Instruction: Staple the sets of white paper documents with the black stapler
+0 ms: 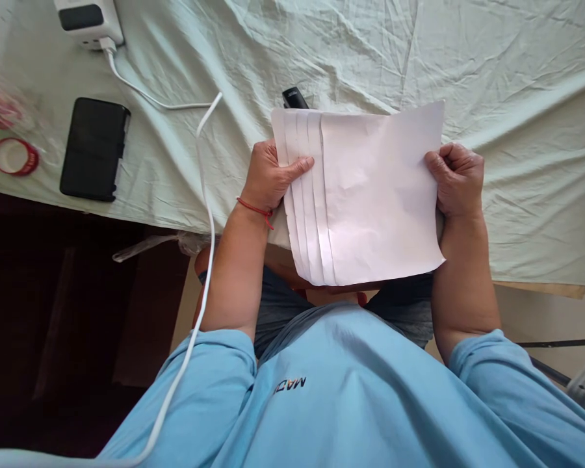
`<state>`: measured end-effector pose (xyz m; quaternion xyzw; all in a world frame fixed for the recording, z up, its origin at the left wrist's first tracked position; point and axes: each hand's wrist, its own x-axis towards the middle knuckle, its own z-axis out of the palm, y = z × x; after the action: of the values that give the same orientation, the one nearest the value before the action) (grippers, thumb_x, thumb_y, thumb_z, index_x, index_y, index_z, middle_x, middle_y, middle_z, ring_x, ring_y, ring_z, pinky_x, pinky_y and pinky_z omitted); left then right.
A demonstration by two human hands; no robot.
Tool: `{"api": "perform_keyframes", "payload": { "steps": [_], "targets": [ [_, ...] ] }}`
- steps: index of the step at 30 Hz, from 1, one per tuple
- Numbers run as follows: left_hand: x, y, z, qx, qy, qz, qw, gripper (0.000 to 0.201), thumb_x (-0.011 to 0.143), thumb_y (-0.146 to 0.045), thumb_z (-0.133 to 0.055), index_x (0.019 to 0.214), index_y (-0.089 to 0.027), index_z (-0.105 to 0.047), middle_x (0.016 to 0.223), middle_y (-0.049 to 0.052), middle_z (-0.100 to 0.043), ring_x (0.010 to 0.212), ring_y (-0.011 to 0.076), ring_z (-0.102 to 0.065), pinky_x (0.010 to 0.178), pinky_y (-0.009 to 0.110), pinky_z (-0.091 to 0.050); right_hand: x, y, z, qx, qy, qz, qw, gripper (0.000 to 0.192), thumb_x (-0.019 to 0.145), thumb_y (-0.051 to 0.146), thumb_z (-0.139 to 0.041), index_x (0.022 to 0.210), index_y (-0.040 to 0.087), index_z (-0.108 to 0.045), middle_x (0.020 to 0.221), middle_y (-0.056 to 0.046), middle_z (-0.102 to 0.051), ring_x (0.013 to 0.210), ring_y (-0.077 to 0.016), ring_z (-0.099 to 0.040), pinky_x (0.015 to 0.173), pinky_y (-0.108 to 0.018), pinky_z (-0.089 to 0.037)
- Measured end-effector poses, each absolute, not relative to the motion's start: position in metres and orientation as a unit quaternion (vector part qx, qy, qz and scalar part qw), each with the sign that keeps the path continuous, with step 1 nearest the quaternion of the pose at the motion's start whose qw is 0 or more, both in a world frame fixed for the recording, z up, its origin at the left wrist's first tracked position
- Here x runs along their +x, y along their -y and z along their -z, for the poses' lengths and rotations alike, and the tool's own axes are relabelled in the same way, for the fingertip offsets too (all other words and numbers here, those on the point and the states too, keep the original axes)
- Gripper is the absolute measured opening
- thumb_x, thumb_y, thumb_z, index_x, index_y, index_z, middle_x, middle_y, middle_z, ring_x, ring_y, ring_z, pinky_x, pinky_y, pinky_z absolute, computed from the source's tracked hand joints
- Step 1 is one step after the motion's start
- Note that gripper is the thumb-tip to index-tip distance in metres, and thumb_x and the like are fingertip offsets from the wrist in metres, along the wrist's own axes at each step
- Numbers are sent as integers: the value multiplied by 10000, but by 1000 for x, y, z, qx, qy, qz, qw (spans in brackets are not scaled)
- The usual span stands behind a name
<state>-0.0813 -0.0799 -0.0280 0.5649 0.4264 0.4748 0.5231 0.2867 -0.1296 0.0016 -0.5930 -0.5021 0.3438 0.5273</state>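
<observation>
The cloth-covered table (468, 65) is lying wide and bare to your far right, its near edge running under your wrists. You are holding the fanned sheets of paper (370, 195) over that edge: left hand (273, 175) pinching the staggered left edges, right hand (458, 179) curled shut on the right edge. A phone (94, 148) is lying well left; a dark object (295, 97), possibly a stapler, is peeking out beyond the sheets.
</observation>
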Motion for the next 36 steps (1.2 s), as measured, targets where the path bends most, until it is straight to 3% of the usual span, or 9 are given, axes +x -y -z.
{"api": "perform_keyframes", "payload": {
  "steps": [7, 10, 16, 18, 20, 23, 27, 36],
  "targets": [
    [-82, 80, 30, 582, -426, -469, 510, 553, 757, -634, -981, 1014, -174, -812, 1047, 98, -800, 1107, 326, -790, 1065, 577, -690, 284, 131, -2, -588, 505, -345, 529, 524, 743, 584, -1010, 700, 213, -643, 655, 45, -478, 609, -93, -337, 579, -318, -214],
    [-82, 79, 31, 586, -426, -470, 504, 577, 764, -666, -970, 1036, -182, -813, 1067, 99, -805, 1130, 323, -791, 1073, 558, -692, 281, 133, -3, -583, 509, -339, 535, 506, 760, 568, -1013, 721, 209, -658, 683, 44, -532, 619, -88, -389, 599, -302, -274],
    [-83, 80, 30, 590, -421, -472, 503, 592, 757, -690, -969, 1025, -184, -819, 1079, 96, -812, 1120, 320, -804, 1079, 561, -693, 278, 136, 2, -599, 492, -361, 519, 518, 789, 594, -998, 1064, 253, -721, 867, 17, -723, 614, -118, -503, 560, -307, -372],
    [-83, 81, 29, 590, -418, -470, 507, 594, 754, -689, -972, 1035, -189, -821, 1088, 94, -814, 1132, 323, -806, 1089, 563, -691, 279, 135, 5, -586, 505, -356, 524, 550, 789, 580, -996, 1140, 260, -720, 1023, -8, -772, 678, -124, -570, 610, -306, -447],
    [-82, 81, 28, 587, -414, -470, 513, 602, 766, -699, -962, 1060, -194, -821, 1101, 95, -813, 1164, 335, -805, 1095, 572, -690, 280, 134, 7, -577, 509, -365, 525, 569, 782, 571, -993, 1177, 279, -707, 1028, -6, -785, 743, -146, -635, 660, -312, -506],
    [-81, 82, 28, 582, -410, -476, 516, 608, 828, -765, -881, 1046, -201, -813, 1089, 93, -795, 1234, 367, -796, 1090, 594, -690, 282, 132, 9, -600, 500, -374, 501, 544, 773, 526, -995, 1173, 309, -698, 896, 30, -780, 717, -163, -642, 679, -332, -546],
    [-79, 83, 28, 585, -411, -478, 510, 639, 873, -839, -786, 1012, -215, -793, 1049, 78, -764, 1327, 405, -768, 1082, 604, -690, 280, 134, 10, -615, 496, -371, 488, 457, 773, 451, -999, 1118, 306, -736, 867, 36, -786, 681, -150, -628, 681, -339, -582],
    [-81, 83, 28, 597, -401, -476, 505, 602, 801, -770, -902, 993, -208, -807, 1008, 64, -789, 1238, 379, -809, 1048, 567, -720, 263, 136, 10, -549, 476, -398, 560, 362, 758, 521, -1001, 926, 320, -752, 798, 53, -749, 639, -139, -638, 545, -287, -548]
  ]
}}
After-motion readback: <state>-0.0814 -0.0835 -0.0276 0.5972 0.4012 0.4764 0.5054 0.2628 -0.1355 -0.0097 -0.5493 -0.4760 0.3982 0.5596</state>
